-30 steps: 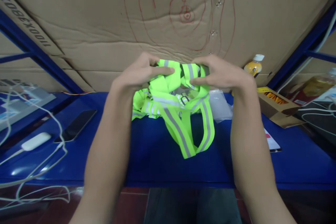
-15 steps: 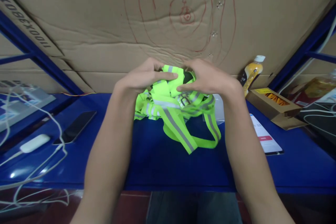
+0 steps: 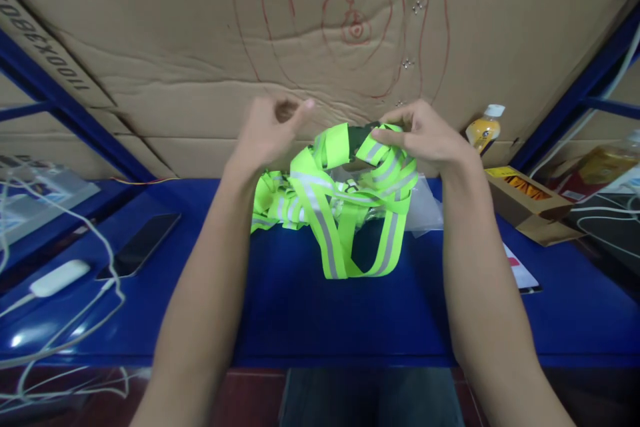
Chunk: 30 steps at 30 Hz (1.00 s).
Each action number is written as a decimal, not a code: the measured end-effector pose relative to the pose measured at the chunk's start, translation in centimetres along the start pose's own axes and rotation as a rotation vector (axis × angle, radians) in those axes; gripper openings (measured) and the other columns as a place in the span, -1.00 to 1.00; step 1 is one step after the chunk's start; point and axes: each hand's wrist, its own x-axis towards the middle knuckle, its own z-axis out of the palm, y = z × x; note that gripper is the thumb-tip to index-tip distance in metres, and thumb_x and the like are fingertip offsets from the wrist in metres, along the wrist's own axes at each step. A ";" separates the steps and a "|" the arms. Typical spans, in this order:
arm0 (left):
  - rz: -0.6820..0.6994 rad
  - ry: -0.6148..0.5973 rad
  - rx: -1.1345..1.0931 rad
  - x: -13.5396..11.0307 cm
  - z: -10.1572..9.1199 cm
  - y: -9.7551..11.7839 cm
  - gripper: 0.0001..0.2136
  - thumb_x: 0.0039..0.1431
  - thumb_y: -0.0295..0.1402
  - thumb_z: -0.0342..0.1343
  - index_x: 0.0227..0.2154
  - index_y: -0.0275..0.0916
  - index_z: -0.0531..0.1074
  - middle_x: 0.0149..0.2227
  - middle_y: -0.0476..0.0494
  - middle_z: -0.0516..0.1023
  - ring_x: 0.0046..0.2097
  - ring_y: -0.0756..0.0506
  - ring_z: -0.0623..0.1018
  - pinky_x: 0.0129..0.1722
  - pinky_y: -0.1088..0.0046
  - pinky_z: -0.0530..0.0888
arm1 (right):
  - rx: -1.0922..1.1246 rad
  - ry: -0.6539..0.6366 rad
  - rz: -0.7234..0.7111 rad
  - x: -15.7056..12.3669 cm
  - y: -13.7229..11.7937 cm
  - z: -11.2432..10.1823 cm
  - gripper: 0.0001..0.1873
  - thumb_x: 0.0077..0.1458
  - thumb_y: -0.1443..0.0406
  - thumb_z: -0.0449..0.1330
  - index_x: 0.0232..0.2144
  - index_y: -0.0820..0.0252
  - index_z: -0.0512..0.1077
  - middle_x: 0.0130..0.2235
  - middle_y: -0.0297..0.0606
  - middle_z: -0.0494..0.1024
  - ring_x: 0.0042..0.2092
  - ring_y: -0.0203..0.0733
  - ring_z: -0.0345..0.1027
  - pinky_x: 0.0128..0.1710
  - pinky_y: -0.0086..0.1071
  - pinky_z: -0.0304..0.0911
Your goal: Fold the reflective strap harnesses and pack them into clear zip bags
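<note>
In the head view, a neon-yellow reflective strap vest (image 3: 327,233) with silver stripes hangs in loops over the blue table. My right hand (image 3: 425,133) pinches its upper edge between thumb and fingers, beside a black buckle piece (image 3: 361,138). Up and left of the vest is my left hand (image 3: 270,130), slightly blurred, apart from the straps, its thumb out and fingers loosely curled with nothing visible in them. More bunched neon straps (image 3: 273,203) lie on the table behind my left wrist. A clear plastic bag (image 3: 423,207) lies behind the vest, partly covered.
A phone (image 3: 143,243), a white case (image 3: 60,278) and white cables (image 3: 107,247) lie at left. To the right stand a yellow-labelled bottle (image 3: 484,128), an open cardboard box (image 3: 537,207) and another phone (image 3: 523,273) behind my forearm. A cardboard wall (image 3: 175,47) closes the back.
My left hand has let go of the straps and moved up and left. My right hand has shifted right, keeping hold, and the vest loops hang more spread, showing the black buckle piece.
</note>
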 end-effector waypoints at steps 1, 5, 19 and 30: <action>0.029 0.021 0.008 -0.2 0.5 1.4 -0.55 0.39 0.10 0.24 -0.05 -0.24 0.63 -0.01 -0.37 0.74 0.03 -0.32 0.71 0.07 0.09 0.62 | -0.035 0.024 -0.011 0.2 0.0 0.1 -0.47 0.08 -0.14 0.53 -0.50 0.12 0.50 -0.50 -0.36 0.45 -0.43 -0.25 0.22 -0.49 -0.35 0.13; 0.192 -0.162 0.080 -1.0 2.2 5.5 -0.47 0.24 0.00 0.44 0.16 -0.14 0.56 0.15 -0.26 0.70 0.21 -0.33 0.64 0.25 0.13 0.51 | -0.018 0.006 -0.056 0.1 -0.4 0.1 -0.52 0.06 -0.13 0.55 -0.39 0.10 0.55 -0.39 -0.34 0.55 -0.34 -0.19 0.34 -0.40 -0.32 0.28; 0.143 -0.344 -0.014 -0.6 0.8 4.1 -0.77 0.22 -0.16 0.31 -0.18 -0.20 0.62 -0.12 -0.14 0.73 0.00 -0.24 0.65 0.13 0.23 0.51 | -0.110 0.086 -0.099 -0.3 -2.5 1.1 -0.61 0.03 -0.03 0.59 -0.26 0.02 0.62 -0.10 -0.23 0.72 0.00 0.05 0.54 0.03 -0.09 0.54; 0.126 -0.232 -0.014 -1.0 -3.4 3.9 -0.63 0.21 0.10 0.42 -0.23 -0.12 0.69 -0.19 -0.08 0.75 0.02 -0.33 0.63 0.21 0.07 0.54 | -0.084 -0.075 -0.047 -0.2 -0.9 -0.7 -0.84 0.08 0.22 0.49 -0.35 0.09 0.59 -0.30 -0.27 0.65 -0.24 -0.07 0.48 -0.24 -0.19 0.41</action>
